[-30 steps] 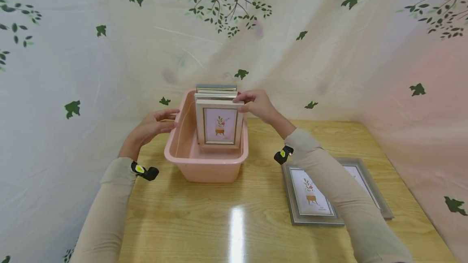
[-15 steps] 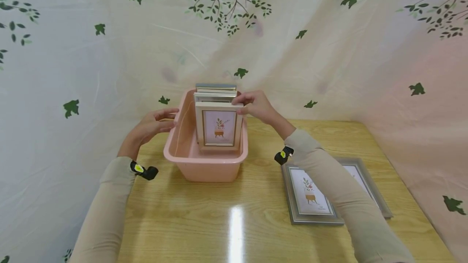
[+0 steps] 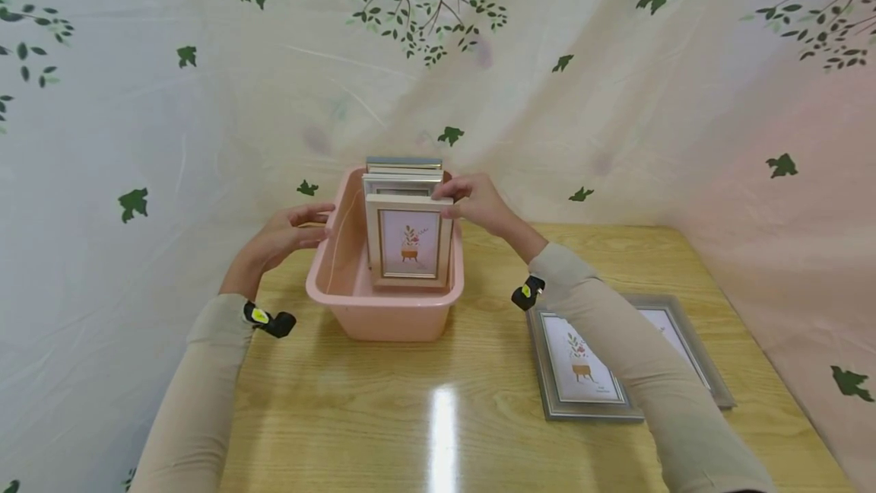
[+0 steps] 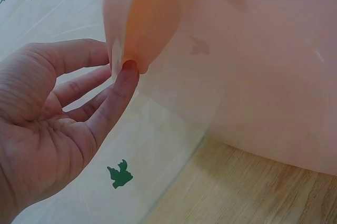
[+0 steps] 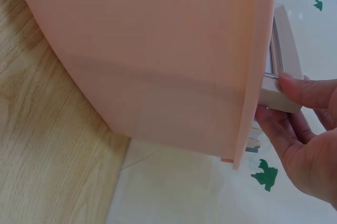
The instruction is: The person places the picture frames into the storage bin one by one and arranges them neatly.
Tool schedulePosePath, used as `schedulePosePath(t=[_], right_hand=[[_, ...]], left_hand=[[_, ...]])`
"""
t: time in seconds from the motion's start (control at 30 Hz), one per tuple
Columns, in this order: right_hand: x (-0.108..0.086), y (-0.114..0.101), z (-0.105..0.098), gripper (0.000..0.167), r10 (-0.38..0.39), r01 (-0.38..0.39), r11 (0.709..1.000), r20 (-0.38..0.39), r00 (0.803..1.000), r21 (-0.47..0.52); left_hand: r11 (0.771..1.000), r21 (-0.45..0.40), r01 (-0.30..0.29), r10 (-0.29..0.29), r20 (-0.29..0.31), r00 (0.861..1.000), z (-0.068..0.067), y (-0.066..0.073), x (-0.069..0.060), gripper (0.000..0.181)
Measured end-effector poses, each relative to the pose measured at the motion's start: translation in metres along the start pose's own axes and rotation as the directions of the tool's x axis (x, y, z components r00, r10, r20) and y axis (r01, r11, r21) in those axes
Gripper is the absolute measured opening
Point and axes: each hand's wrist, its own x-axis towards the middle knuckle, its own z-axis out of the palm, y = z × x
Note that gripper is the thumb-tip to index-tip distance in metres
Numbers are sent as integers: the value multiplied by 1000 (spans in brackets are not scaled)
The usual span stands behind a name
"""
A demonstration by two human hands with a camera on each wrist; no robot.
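My right hand [image 3: 477,204] pinches the upper right corner of a pale wooden picture frame [image 3: 374,249], thumb in front, fingers behind. This frame stands upright inside a pink plastic basin [image 3: 383,322], its plant picture facing me. In the right wrist view, the frame's corner [image 5: 287,39] shows beyond the basin wall [image 5: 142,50]. Behind it stand several more frames [image 3: 404,166], mostly hidden. My left hand [image 3: 280,236] holds the basin's left rim by its fingertips. In the left wrist view, one fingertip presses under the rim's lip [image 4: 139,39].
Two grey picture frames [image 3: 550,371] lie face up on the wooden table [image 3: 356,417] at the right, partly under my right forearm. A pale cloth [image 3: 274,112] with printed leaves and birds hangs behind the table and along both sides.
The pale wooden frame has shifted slightly towards me, showing more of the silver frame behind it. My right hand has moved a little with it. My left hand stays on the rim.
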Motion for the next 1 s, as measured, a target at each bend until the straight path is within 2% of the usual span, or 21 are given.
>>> schedulePosePath(t=[0.6,0.87,1.0], right_hand=[[5,-6,11,26,-11,18,989,51,999,-149],[14,0,12,25,11,0,978,54,998,-210],[16,5,13,24,-13,21,976,38,999,-218]], left_hand=[[1000,5,1,-1,2,1000,-1,-1,2,66],[1000,-2,7,-7,4,1000,-3,0,5,66],[1000,-5,2,-2,8,1000,-5,-1,7,66]])
